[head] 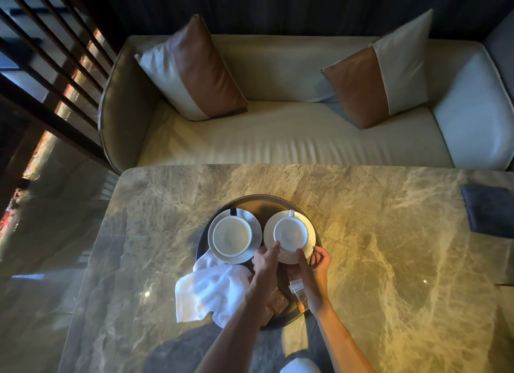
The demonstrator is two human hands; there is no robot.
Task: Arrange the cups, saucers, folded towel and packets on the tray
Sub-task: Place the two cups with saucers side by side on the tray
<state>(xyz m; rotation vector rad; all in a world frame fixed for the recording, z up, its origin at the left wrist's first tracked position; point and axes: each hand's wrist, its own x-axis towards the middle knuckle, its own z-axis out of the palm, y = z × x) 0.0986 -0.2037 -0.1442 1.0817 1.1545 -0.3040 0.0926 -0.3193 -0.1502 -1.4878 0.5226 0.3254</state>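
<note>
1. Towel (211,289): white terry, bunched, not folded. Part lies on the near-left of the tray (264,205), the rest spills onto the table (389,233). Soft, limp, light, no breakage risk. Take by two corners to refold.
2. Left cup (232,236) on left saucer (257,230): far-left of tray, upright, looks empty. Ceramic: stiff, smooth, chips easily. Cup prob. sits loose on saucer, so lift by saucer rim and keep level.
3. Left hand (265,260): one digit stretched out, touching the near-left wall of the right cup. Other fingers curled by the saucer edges. Whether this grip holds anything: cannot tell.
4. Brown packets (278,301): near side of tray, partly under the left forearm. Flat, light. Pinch at an edge.
5. Right cup (290,233) on right saucer (311,228): far-right of tray, just beside left saucer, upright, handle pointing away. Handling as item 2.
6. Clear packets (297,287): near side of tray, between the forearms. Thin film, prob. slippery. Pinch at the ends.
7. Right hand (317,265): grip closed on near-right rim of right saucer, one digit on top, the rest curled at the edge.
8. Dark cloth (489,209): far-right of table, well apart from tray.
</note>
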